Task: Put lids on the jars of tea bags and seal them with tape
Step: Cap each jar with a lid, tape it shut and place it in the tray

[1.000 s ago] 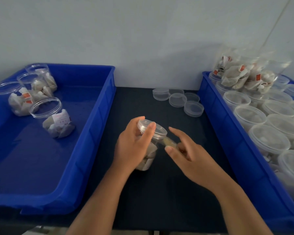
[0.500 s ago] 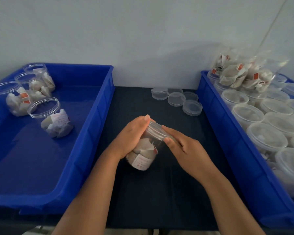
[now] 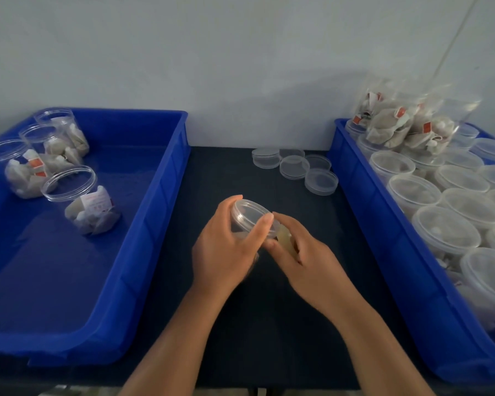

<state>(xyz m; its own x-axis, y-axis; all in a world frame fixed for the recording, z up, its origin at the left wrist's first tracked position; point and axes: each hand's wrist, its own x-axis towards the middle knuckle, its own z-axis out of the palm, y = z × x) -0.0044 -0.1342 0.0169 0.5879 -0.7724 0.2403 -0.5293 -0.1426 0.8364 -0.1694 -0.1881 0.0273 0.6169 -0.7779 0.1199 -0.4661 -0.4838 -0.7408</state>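
A clear jar with a clear lid [image 3: 250,214] on it is held over the dark table [image 3: 269,324] in the middle. My left hand [image 3: 226,247] grips the jar from the left, thumb and fingers curled round the lid's rim; the jar's body is mostly hidden behind that hand. My right hand [image 3: 303,261] is at the jar's right side, just under the lid, and pinches a yellowish strip of tape [image 3: 285,238] against the jar. Several loose clear lids [image 3: 295,167] lie at the back of the table.
A blue bin [image 3: 155,224] on the left holds several open jars of tea bags [image 3: 83,204]. A blue bin [image 3: 383,238] on the right is packed with lidded jars [image 3: 446,232] and a clear bag of tea bags [image 3: 406,124]. A white wall stands behind.
The jar was tilted on its side half a second ago; now it is more upright with the lid facing up. My right hand has shifted to the jar's side with the tape.
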